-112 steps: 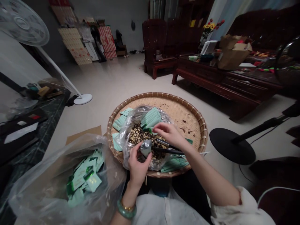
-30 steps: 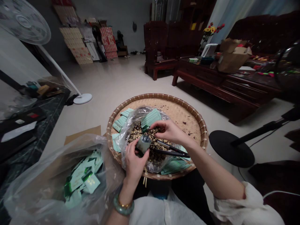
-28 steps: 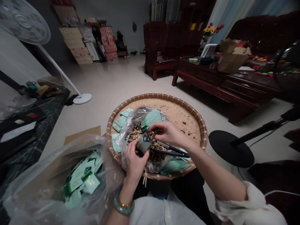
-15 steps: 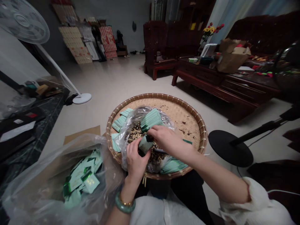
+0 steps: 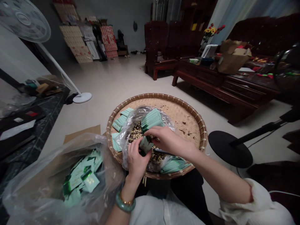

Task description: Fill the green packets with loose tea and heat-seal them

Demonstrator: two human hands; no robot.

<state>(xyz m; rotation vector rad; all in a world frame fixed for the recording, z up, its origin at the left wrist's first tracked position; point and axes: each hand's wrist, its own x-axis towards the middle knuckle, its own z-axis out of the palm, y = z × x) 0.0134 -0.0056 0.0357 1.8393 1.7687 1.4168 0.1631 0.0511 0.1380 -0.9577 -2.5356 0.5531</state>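
Note:
My left hand [image 5: 137,156] grips a small green packet [image 5: 145,144] upright between thumb and fingers. Over the packet's upper edge, my right hand [image 5: 164,137] bends its fingers and appears to pinch the rim; its fingertips are partly hidden. Both hands work above a clear plastic bag [image 5: 124,131] spread in a round woven tray [image 5: 203,134]. Loose dark and pale dried bits [image 5: 135,132] fill the bag. A stack of flat green packets [image 5: 152,118] lies on them, just beyond my right hand. Beneath that hand a thin dark-handled tool [image 5: 161,151] shows in part.
More green packets [image 5: 174,165] lie at the tray's near right and along its left side. To the left stands a large plastic bag [image 5: 30,187] with several green packets. A white fan [image 5: 82,97], a black stand base [image 5: 231,148] and a wooden table [image 5: 211,81] surround the tray.
The dark clump at my right fingertips no longer shows. My right hand has shifted slightly, its fingers now spanning the packet's top. My left hand stays nearly still.

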